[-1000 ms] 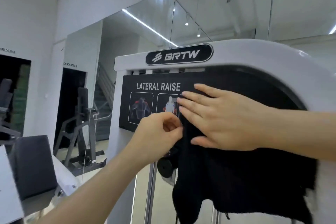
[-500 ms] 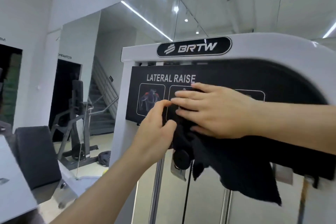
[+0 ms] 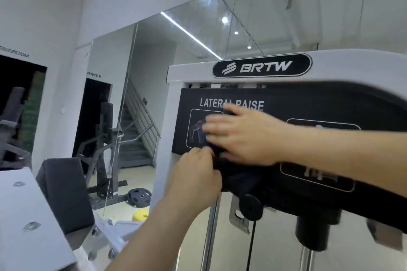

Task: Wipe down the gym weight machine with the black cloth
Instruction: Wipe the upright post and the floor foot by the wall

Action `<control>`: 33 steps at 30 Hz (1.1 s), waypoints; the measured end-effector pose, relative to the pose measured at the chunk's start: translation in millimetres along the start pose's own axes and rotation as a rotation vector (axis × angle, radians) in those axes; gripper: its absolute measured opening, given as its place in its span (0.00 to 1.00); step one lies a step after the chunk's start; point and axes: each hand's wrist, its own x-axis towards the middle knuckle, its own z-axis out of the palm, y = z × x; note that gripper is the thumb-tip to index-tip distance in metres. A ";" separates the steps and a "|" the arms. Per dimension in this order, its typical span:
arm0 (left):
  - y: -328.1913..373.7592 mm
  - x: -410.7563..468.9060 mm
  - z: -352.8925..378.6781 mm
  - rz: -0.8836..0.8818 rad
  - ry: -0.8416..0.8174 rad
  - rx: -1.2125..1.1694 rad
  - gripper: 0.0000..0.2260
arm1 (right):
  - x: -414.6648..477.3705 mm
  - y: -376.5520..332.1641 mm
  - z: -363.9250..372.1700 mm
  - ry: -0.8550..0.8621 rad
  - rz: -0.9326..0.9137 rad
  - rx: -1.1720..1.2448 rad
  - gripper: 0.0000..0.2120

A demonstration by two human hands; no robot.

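Right hand (image 3: 244,136) flat, fingers straight, pressing black cloth (image 3: 236,175) against the black panel (image 3: 187,99) of the machine (image 3: 352,64) (LATERAL RAISE label). Left hand (image 3: 196,176) pinches the cloth's bunched lower edge

Right hand (image 3: 244,136) is smearing with motion blur, its fingers (image 3: 212,121) showing no clean outlines. It is covering the middle letters of the LATERAL RAISE heading (image 3: 210,103) and half the first diagram (image 3: 195,133) on the black placard (image 3: 319,103). Black cloth (image 3: 233,175) is lying mostly under that palm, its edge merging into the dark placard. Left hand (image 3: 198,174) is gripping the cloth, fingertips buried in the fold. Right forearm (image 3: 341,149) is crossing the second diagram (image 3: 319,180). Weight machine (image 3: 352,65) is running off the right edge. A grey shape (image 3: 387,233) at bottom right is blurring past recognition.
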 end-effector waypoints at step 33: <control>12.7 -9.4 7.4 0.492 0.080 -0.133 0.19 | -85.8 33.8 -45.1 -0.055 0.342 -0.034 0.29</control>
